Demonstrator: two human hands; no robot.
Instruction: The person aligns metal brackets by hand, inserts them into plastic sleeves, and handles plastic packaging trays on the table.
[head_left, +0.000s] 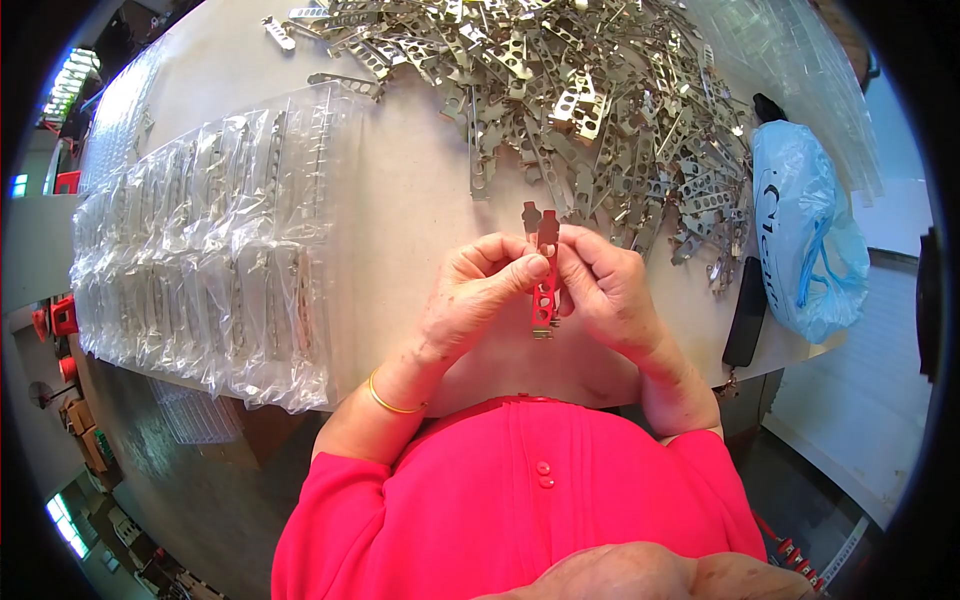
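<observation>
Close in front of my body, my left hand (490, 285) and my right hand (604, 285) both pinch metal strips (545, 285) with round holes. Two shaped tips stick up side by side above my fingers, and the lower end hangs below them. The strips reflect the red of the shirt. Whether they are one part or two is unclear, since my fingers cover the middle. Beyond my hands spreads a large heap of similar metal strips (590, 110), its near edge just past my fingertips.
On the left of the table (400, 190), clear plastic pouches (210, 250) hold metal strips in two rows. At the right lie a blue plastic bag (810, 230), a dark phone-like object (745, 315) and clear plastic sheets (800, 70). The table's front edge runs near my body.
</observation>
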